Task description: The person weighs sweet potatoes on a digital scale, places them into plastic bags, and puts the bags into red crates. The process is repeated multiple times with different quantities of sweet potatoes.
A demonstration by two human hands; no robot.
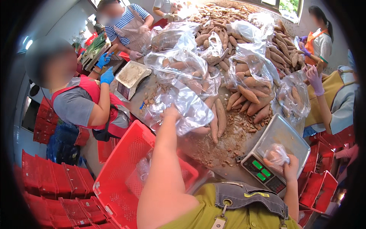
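Observation:
My left hand (pixel 171 113) reaches over the table, its fingers closed on a clear plastic bag (pixel 187 108) from a loose heap of bags. My right hand (pixel 291 168) grips a small filled clear bag (pixel 276 154) over the digital scale (pixel 288 137); its contents look reddish-brown, perhaps sweet potato. It is not clear whether this bag rests on the scale's metal plate. Green digits glow on the scale's display. Just beyond my left hand, long brown sweet potatoes (pixel 220 116) lie on the table, and an open bag of them (pixel 251 95) stands farther right.
A big heap of sweet potatoes (pixel 225 15) covers the table's far side. Soil crumbs (pixel 213 154) litter the near surface. A red crate (pixel 122 171) sits below my left arm. Another scale (pixel 131 76) stands at left. Co-workers (pixel 82 101) surround the table; red crates (pixel 57 175) are stacked left.

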